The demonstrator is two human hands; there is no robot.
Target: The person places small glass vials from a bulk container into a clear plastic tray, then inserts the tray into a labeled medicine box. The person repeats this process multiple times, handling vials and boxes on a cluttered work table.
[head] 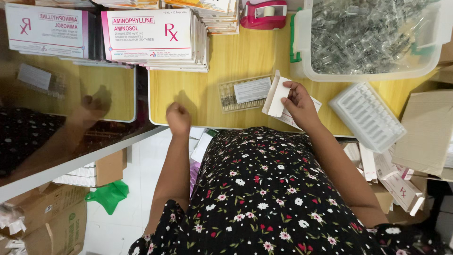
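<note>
My right hand [298,101] grips a small white folded carton [276,97] held upright over the yellow wooden table [236,56]. Just left of it lies a clear tray of glass ampoules [227,97] with a white folded leaflet [252,89] on top. My left hand [178,117] is closed in a fist at the table's front edge, holding nothing that I can see. A white flat paper [315,105] lies under my right hand.
A large clear plastic bin [368,71] full of loose ampoules stands at the back right. A white ribbed empty tray [367,115] lies beside it. Stacks of pink-and-white medicine boxes [146,35] line the back. A red tape dispenser [263,14], cardboard and flat cartons [401,189] sit around.
</note>
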